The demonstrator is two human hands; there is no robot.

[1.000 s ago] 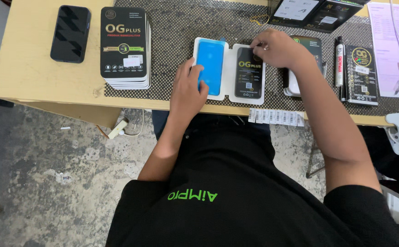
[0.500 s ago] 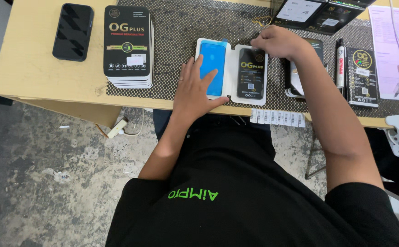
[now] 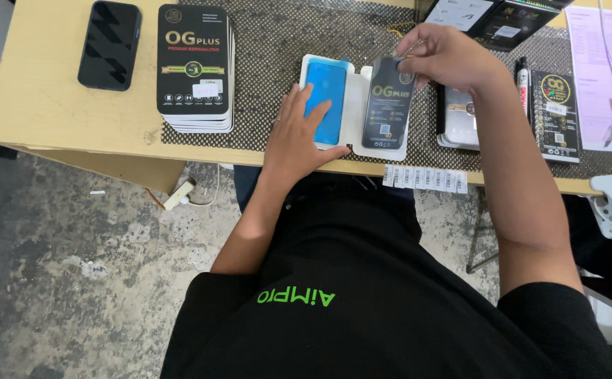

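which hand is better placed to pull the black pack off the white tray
Right. The right hand already pinches the top of the black pack, while the left hand lies flat on the blue sheet.

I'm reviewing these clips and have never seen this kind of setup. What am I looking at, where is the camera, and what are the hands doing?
There is no machine: a person works with bare hands, filmed by a camera on their head looking down. The left hand lies flat on a blue sheet in an open white tray. The right hand pinches the top of a black packet lying in the tray's other half. On the table are also a phone, a stack of black packets, a marker and a label strip.
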